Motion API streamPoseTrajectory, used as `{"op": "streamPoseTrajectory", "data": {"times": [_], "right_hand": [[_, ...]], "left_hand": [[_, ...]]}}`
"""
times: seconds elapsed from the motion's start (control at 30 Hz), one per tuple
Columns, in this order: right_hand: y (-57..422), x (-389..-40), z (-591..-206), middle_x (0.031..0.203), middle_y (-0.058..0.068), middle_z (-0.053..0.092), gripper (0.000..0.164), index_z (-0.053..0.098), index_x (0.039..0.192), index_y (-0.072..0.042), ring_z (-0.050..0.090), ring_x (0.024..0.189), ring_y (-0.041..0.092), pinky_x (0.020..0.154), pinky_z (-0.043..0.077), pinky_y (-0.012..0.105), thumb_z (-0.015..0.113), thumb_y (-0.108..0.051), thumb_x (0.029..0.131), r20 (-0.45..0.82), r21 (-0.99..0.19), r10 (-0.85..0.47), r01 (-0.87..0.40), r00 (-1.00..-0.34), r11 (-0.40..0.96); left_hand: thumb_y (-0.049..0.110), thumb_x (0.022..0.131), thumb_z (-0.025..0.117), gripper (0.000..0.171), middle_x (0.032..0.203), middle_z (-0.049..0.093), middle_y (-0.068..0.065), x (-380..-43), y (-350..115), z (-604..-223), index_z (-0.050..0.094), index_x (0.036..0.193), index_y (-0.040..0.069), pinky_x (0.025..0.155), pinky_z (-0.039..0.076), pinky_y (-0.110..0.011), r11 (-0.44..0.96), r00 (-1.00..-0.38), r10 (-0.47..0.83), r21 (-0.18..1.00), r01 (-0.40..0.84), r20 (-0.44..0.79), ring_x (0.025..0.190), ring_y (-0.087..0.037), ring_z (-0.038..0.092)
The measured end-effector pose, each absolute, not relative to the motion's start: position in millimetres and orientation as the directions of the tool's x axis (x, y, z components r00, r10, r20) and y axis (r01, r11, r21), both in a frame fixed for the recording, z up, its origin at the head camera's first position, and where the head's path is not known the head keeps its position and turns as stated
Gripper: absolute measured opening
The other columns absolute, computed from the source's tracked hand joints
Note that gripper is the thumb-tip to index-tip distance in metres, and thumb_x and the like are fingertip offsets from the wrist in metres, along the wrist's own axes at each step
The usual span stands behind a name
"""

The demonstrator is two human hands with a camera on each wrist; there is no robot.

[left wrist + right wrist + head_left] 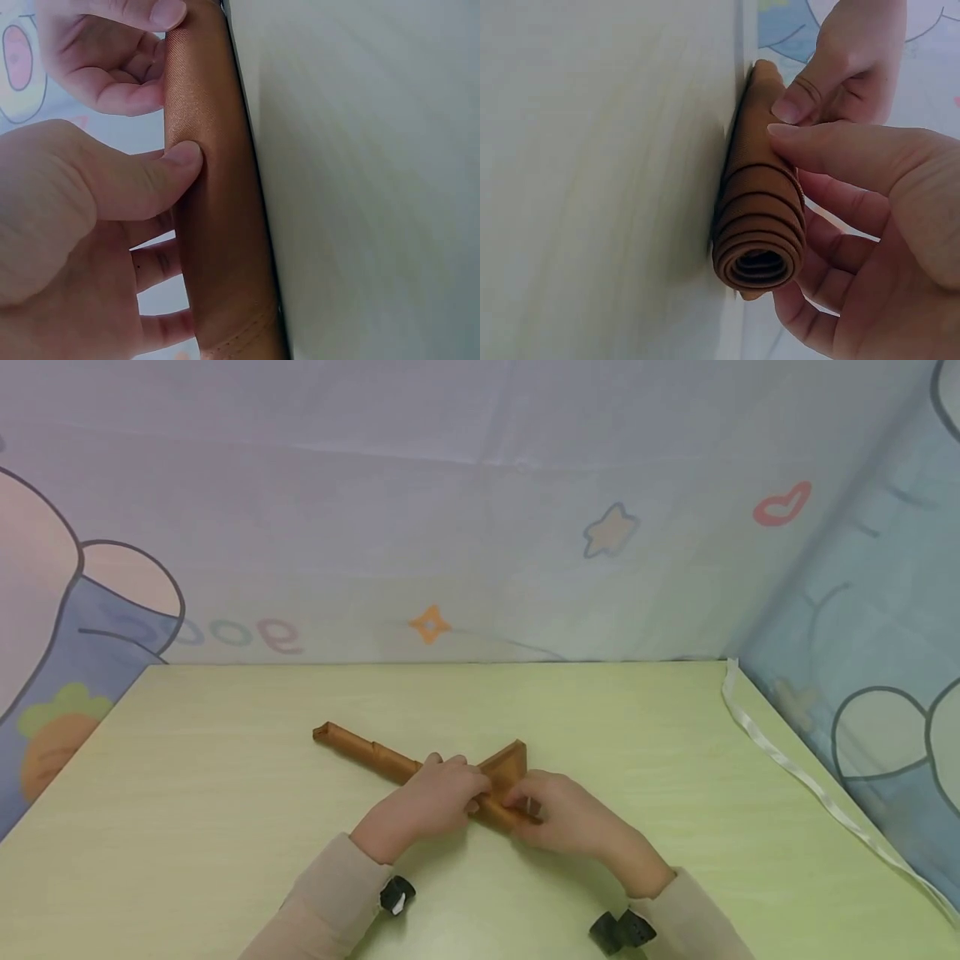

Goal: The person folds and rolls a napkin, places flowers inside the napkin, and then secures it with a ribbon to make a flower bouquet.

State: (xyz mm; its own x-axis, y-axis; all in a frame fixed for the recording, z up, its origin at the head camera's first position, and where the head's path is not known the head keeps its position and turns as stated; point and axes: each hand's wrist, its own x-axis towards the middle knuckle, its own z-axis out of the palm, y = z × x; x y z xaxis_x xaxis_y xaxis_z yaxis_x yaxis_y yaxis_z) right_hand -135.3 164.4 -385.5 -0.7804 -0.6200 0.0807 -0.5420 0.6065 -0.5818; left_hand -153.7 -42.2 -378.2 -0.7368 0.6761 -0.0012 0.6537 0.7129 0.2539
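A satiny brown cloth [390, 763] lies rolled into a long tube, slanting across the table from upper left to lower right. A flat triangular corner [510, 766] of it sticks up beyond the hands. My left hand [442, 795] holds the middle of the roll, with its thumb on the near side and fingers behind. At the right end my right hand [566, 814] grips the roll between thumb and fingers. Spiral layers show at the open end of the rolled cloth [757, 202] in the right wrist view. Stitching runs across the cloth [217, 247] in the left wrist view.
The pale yellow-green table [187, 810] reaches back to a printed fabric backdrop [375, 510]. A white ribbon-like strip [795, 764] runs along the table's right edge. Black wrist devices [397, 894] sit at both sleeve cuffs.
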Motion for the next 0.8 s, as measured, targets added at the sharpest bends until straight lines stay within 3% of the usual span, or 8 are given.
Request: {"op": "streamPoseTrajectory", "data": {"times": [0.2, 0.37, 0.57, 0.8], "right_hand": [[163.6, -135.0, -385.5, 0.088, 0.002, 0.064, 0.023, 0.069, 0.101, -0.003, 0.055, 0.073, 0.009, 0.063, 0.045, 0.021, 0.073, -0.003, 0.079, 0.07, -0.57, -0.608, -0.532, -0.791, 0.626], [162.6, -136.1, -385.5, 0.087, 0.001, 0.066, 0.018, 0.071, 0.1, -0.004, 0.057, 0.074, 0.01, 0.065, 0.047, 0.021, 0.071, -0.004, 0.082, 0.09, -0.551, -0.615, -0.554, -0.783, 0.624], [164.3, -139.0, -387.0, 0.087, 0.002, 0.067, 0.02, 0.07, 0.102, -0.001, 0.058, 0.074, 0.008, 0.065, 0.048, 0.021, 0.069, -0.004, 0.082, 0.088, -0.564, -0.616, -0.549, -0.783, 0.617], [168.6, -140.6, -386.7, 0.098, 0.006, 0.07, 0.022, 0.071, 0.106, -0.001, 0.061, 0.083, 0.012, 0.072, 0.049, 0.024, 0.067, -0.007, 0.085, 0.032, -0.604, -0.621, -0.51, -0.783, 0.613]], "left_hand": [[0.006, 0.09, 0.064, 0.008, 0.077, 0.058, 0.006, -154.1, -41.7, -378.5, 0.061, 0.089, 0.013, 0.072, 0.032, -0.034, 0.728, -0.75, 0.66, 0.276, 0.627, -0.036, 0.075, -0.016, 0.047], [0.008, 0.091, 0.064, 0.011, 0.091, 0.064, 0.002, -155.2, -41.9, -379.1, 0.058, 0.099, 0.013, 0.075, 0.034, -0.036, 0.731, -0.755, 0.654, 0.297, 0.614, -0.052, 0.084, -0.019, 0.053], [0.008, 0.089, 0.064, 0.006, 0.089, 0.058, 0.003, -154.5, -43.9, -378.3, 0.065, 0.092, 0.012, 0.074, 0.037, -0.038, 0.716, -0.742, 0.67, 0.24, 0.656, 0.029, 0.084, -0.019, 0.051], [0.002, 0.073, 0.068, 0.016, 0.086, 0.057, 0.002, -152.6, -45.9, -375.4, 0.073, 0.085, 0.009, 0.071, 0.035, -0.036, 0.682, -0.711, 0.702, 0.248, 0.689, 0.044, 0.08, -0.018, 0.049]]}}
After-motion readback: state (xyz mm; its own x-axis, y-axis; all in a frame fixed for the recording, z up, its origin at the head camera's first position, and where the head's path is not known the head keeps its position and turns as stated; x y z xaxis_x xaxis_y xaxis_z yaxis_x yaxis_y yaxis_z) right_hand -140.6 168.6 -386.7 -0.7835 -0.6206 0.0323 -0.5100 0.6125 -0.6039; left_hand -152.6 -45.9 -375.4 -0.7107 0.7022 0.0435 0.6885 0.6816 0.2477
